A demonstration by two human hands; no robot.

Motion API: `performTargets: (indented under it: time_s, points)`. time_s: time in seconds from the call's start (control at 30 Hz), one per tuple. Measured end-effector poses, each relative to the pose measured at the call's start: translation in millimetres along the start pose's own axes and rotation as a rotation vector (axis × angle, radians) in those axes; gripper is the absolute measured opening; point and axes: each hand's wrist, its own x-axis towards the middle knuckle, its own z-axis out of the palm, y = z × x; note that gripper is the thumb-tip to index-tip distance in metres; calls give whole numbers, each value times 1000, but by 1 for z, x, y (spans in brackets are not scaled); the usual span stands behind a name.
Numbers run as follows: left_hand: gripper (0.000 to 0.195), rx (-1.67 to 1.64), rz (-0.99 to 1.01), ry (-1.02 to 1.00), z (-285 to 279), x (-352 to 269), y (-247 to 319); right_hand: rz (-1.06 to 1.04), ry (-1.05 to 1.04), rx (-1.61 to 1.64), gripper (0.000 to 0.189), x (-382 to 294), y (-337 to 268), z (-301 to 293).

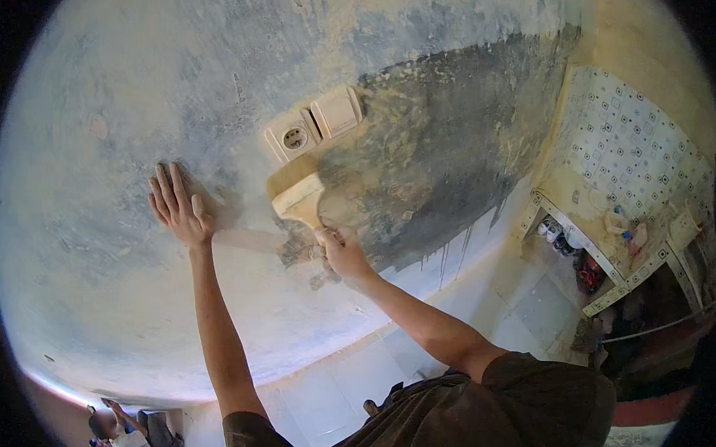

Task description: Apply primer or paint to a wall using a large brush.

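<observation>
My left hand (180,210) lies flat against the pale, patchy wall (123,279), its fingers spread and nothing in it. In my right hand (342,250) is the handle of a wide paintbrush (301,196) with a pale wooden body. Its bristles touch the wall just below a white wall socket (294,138). Beside the socket sits a square white cover plate (336,112), slightly tilted like it. A dark, wet-looking patch (449,120) spreads over the wall to the right of both, with drips running from its lower edge.
At the right stands a counter (607,238) with patterned tile edging; small items lie on it and shoes (556,235) sit beneath. Patterned tiles (633,137) cover the wall above. Pale floor tiles (334,396) run along the wall's foot. Another person (135,435) is at the lower left.
</observation>
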Motion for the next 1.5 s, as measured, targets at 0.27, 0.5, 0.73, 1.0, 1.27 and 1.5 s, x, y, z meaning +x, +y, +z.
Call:
performTargets:
  time_s: [0.27,0.5,0.73,1.0,1.27,1.5]
  points:
    - [55,24,15,-26,-1,-2,-1,29,-201,-423,27,5,-1,-8]
    - [54,16,-2,-5,-1,-2,0,36,-35,-397,28,17,-58,-77]
    - [52,47,-8,7,2,-6,-2,-177,312,-537,24,14,-119,-189]
    - [52,48,3,56,5,-5,2,-775,769,-1406,17,15,-88,-209]
    - [55,88,54,112,11,-3,12,-572,500,-1256,26,-14,72,-129]
    - [56,171,21,27,9,-32,6,-350,-209,-1366,42,-48,113,-153]
